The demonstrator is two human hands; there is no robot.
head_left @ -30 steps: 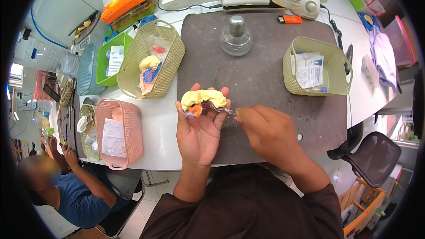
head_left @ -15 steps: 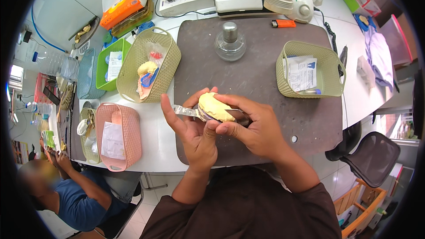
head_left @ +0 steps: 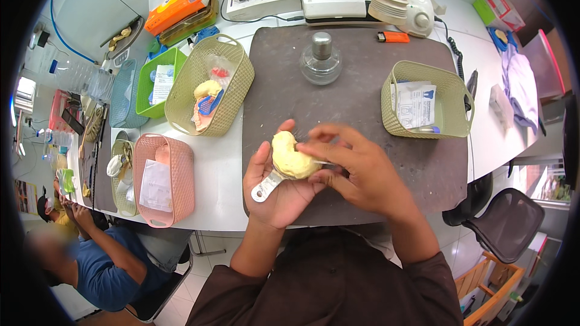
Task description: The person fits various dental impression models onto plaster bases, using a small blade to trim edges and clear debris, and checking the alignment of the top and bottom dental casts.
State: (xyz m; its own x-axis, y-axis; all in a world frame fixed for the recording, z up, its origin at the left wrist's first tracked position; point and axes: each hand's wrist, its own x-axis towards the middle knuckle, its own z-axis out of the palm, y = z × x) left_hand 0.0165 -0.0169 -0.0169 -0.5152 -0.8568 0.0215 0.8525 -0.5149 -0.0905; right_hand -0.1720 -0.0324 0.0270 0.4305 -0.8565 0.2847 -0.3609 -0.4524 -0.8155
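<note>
A metal dental impression tray (head_left: pixel 265 188), its holed handle toward me, is heaped with a smooth, horseshoe-shaped mass of pale yellow material (head_left: pixel 293 160). My left hand (head_left: pixel 272 208) cradles it from below, palm up, with the fingers curled about its side. Over the right edge of the yellow mass, my right hand (head_left: pixel 362 169) has its index fingertip on or very near the surface. A thin, shiny strip (head_left: pixel 323 162) shows between its thumb and fingers; its kind is mostly hidden.
On the dark grey mat (head_left: pixel 290 108) stand a glass spirit burner (head_left: pixel 321 63), an orange lighter (head_left: pixel 393 37) and a green basket (head_left: pixel 402 127). Left of it are a larger green basket (head_left: pixel 238 93) and a pink basket (head_left: pixel 181 175). A person in blue (head_left: pixel 121 271) sits at far left.
The tray has turned, so its handle now points toward me instead of left. My left hand has rolled palm up beneath it. My right hand has loosened from its side.
</note>
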